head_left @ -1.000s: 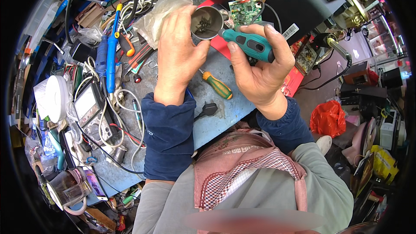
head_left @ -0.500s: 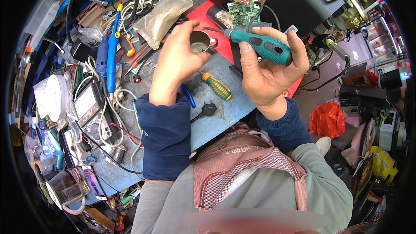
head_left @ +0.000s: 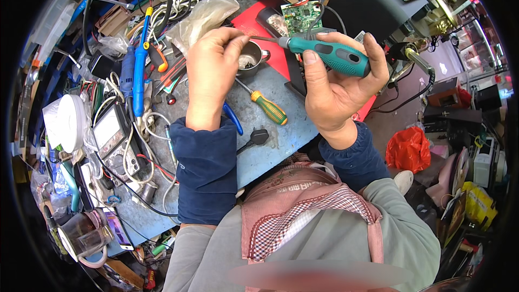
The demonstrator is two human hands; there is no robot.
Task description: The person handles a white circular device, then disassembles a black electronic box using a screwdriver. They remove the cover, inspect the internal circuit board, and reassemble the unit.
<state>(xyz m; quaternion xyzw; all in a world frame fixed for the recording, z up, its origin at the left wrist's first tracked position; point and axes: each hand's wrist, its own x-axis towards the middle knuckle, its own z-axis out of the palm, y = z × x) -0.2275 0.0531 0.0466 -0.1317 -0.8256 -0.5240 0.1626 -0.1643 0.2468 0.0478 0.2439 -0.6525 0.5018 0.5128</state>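
Observation:
My right hand (head_left: 346,84) grips a teal screwdriver (head_left: 332,55) by its black-inlaid handle, the shaft pointing left. At the tip of that shaft, the thumb and forefinger of my left hand (head_left: 213,73) are pinched together. What lies between those fingertips, if anything, is too small to tell. Just below the shaft stands a small metal cup (head_left: 263,59) with a handle, some small pale contents showing inside. A second screwdriver, with a yellow-and-green handle (head_left: 268,108), lies on the bench nearer to me. Beside my left wrist is a blue-handled tool (head_left: 233,118).
A green circuit board (head_left: 303,18) with wires sits beyond the red mat (head_left: 248,17). Leftward, a blue soldering iron (head_left: 139,75), a multimeter (head_left: 118,154), tangled cables and a plastic bag (head_left: 203,16) crowd the blue bench. A black plug (head_left: 259,137) lies near its front edge.
My left hand has turned from over the metal cup to the screwdriver's tip, its fingers now pinched. The cup's inside shows more. My right hand has barely moved.

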